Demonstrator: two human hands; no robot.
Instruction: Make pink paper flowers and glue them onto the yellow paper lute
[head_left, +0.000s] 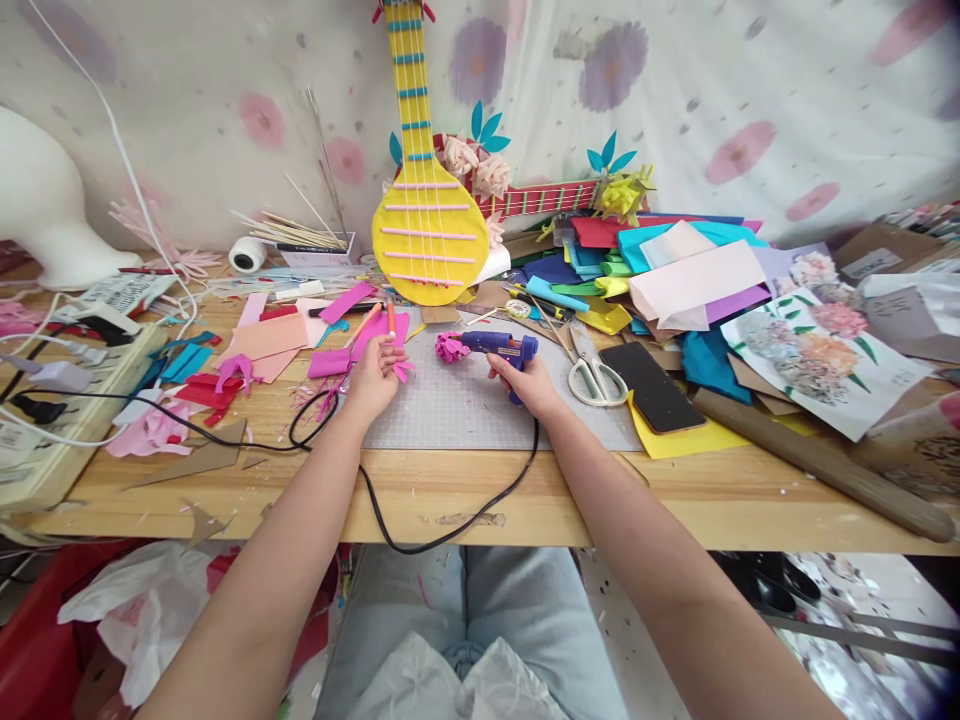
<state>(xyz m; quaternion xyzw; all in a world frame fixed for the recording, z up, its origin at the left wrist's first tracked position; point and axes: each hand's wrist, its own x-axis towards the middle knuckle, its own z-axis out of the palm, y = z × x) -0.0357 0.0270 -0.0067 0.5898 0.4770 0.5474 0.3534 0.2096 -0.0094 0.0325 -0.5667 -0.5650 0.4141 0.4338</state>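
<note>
Though it is partly hidden, glue gun (498, 347) fills right grip (531, 384) | left grip (375, 378): pink paper (405, 371), hold unclear

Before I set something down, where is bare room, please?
Bare: the grey mat between left hand and right hand, nearer than the pink flower; the tabletop's front strip between right forearm and wooden stick. Crowded: the left side, with paper scraps and the power strip, and the back right, piled with coloured sheets.
</note>
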